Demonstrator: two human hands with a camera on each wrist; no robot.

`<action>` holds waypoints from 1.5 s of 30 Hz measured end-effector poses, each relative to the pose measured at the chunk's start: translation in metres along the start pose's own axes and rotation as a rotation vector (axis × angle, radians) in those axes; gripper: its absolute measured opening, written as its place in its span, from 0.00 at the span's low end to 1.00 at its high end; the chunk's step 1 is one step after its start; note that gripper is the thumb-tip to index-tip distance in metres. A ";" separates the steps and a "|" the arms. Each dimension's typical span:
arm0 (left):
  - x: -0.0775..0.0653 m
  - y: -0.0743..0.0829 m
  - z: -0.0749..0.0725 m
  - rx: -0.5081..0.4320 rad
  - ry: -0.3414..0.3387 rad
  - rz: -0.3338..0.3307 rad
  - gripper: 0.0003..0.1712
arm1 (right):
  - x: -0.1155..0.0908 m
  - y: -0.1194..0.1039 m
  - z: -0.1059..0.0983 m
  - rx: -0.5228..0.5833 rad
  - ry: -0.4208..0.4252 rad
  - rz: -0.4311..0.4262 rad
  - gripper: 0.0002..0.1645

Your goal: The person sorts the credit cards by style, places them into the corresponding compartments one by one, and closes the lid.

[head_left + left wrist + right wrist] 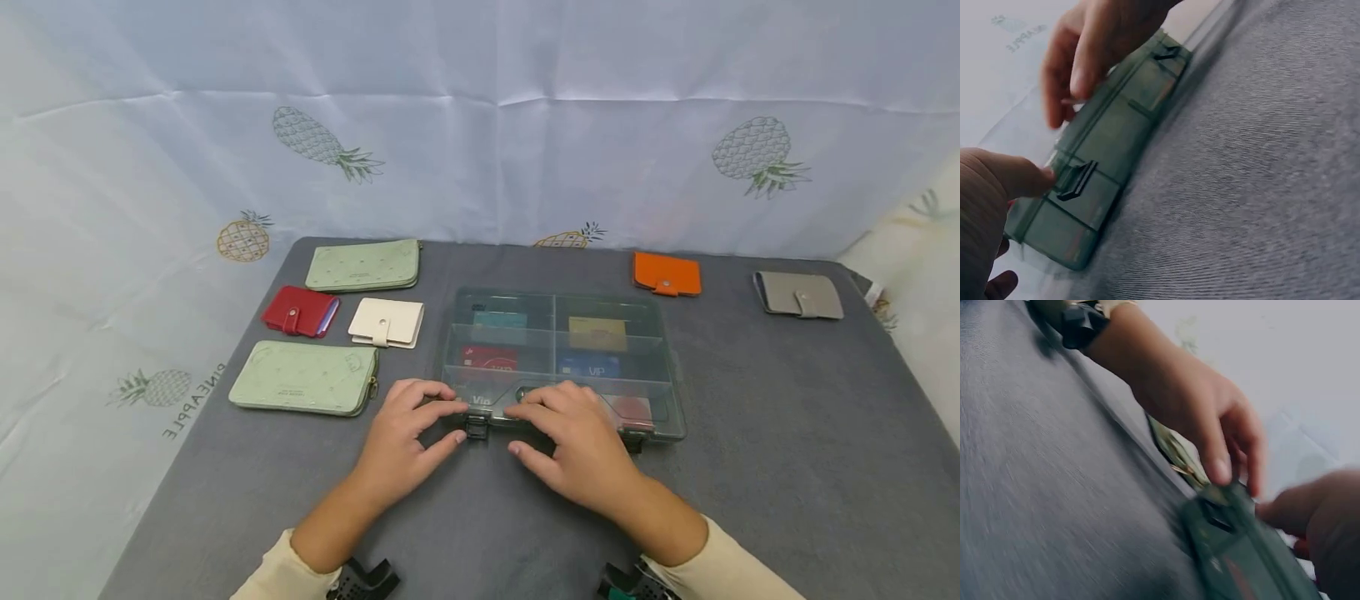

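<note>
A clear green-tinted compartment box [540,304] lies on the table with its lid down. Several cards show through the lid, among them a red card [489,358], a blue card [589,365] and a gold card [597,333]. My left hand [408,433] touches the front left edge, its thumb apart from the fingers, beside a black latch [477,427] that sticks outward. Over the front middle of the lid is my right hand [577,442], fingers loosely bent and thumb apart. A second latch [1167,54] shows in the left wrist view.
Left of the box lie two green wallets [363,267], a red card holder [300,311] and a cream card holder [386,322]. Further right are an orange card holder [667,274] and a grey one [802,295]. A pineapple-print curtain [480,167] hangs behind the grey-covered table [787,467].
</note>
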State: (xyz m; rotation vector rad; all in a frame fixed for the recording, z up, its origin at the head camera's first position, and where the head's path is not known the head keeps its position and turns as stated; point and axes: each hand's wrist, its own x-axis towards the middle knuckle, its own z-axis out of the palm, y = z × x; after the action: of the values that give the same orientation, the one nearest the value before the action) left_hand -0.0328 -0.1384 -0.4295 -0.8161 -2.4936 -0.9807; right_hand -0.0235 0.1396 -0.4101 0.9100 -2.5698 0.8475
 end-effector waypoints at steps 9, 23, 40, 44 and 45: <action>0.001 -0.004 0.011 0.003 0.005 0.028 0.24 | 0.008 -0.013 0.031 -0.262 0.058 0.053 0.30; 0.007 -0.011 0.008 -0.012 -0.006 0.006 0.14 | 0.014 -0.020 0.044 -0.277 0.145 0.094 0.24; 0.010 -0.001 0.014 0.033 0.062 -0.028 0.11 | 0.015 -0.019 0.040 -0.223 0.154 0.129 0.18; 0.009 0.007 0.013 0.083 0.068 -0.014 0.12 | 0.010 -0.017 0.021 -0.035 0.074 0.145 0.20; 0.009 0.010 0.013 0.091 0.066 -0.008 0.12 | 0.007 -0.015 0.015 0.010 0.068 0.144 0.21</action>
State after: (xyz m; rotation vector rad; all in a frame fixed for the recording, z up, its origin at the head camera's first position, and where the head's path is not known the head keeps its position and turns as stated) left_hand -0.0349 -0.1201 -0.4287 -0.7340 -2.4670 -0.8755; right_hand -0.0198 0.1179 -0.4122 0.6930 -2.5987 0.9141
